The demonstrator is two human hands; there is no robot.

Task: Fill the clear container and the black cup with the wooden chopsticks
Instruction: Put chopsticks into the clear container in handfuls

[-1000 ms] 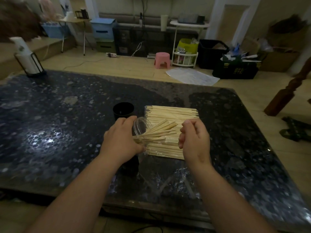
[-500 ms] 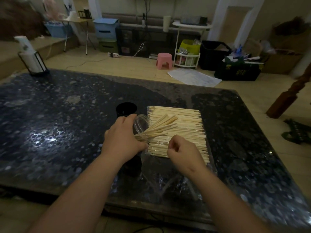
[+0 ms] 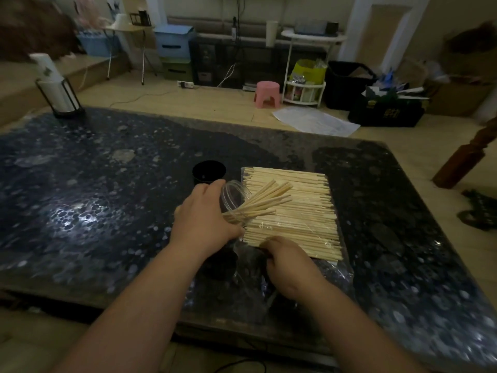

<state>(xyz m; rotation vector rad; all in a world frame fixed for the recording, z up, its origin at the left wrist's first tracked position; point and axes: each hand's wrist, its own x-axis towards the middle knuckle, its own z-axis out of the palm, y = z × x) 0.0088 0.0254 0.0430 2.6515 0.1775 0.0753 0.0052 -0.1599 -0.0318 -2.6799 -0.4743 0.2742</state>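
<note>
Gripping the clear container [image 3: 233, 193] round its wall, your left hand [image 3: 205, 220] holds it tilted, its open mouth turned away from you and toward the right. A bunch of chopsticks [image 3: 262, 203] sits inside. Their near ends are gathered against the wall next to your palm, and their far ends fan out of the mouth over the pile of chopsticks [image 3: 295, 211] beside it. Your right hand [image 3: 290, 262] is low at the near left corner of that pile, knuckles up and fingers curled down onto the edge. From the head view you cannot tell whether they pinch a stick or only touch the stack. The pile lies flat in neat rows running left to right on a clear plastic wrapper [image 3: 332, 274], which spreads out crumpled toward you past the last row. The black cup [image 3: 209, 172] stands upright just beyond your left fingertips, close to the pile's far left corner and apart from the clear container's mouth. Its inside shows only as dark, so its contents cannot be made out. All of this rests on the dark speckled table [image 3: 107, 197]. A paper towel roll in a black stand [image 3: 57, 86] is at the far left corner, well apart from the cup and jar, and a pink stool [image 3: 267, 94] sits on the floor behind.
</note>
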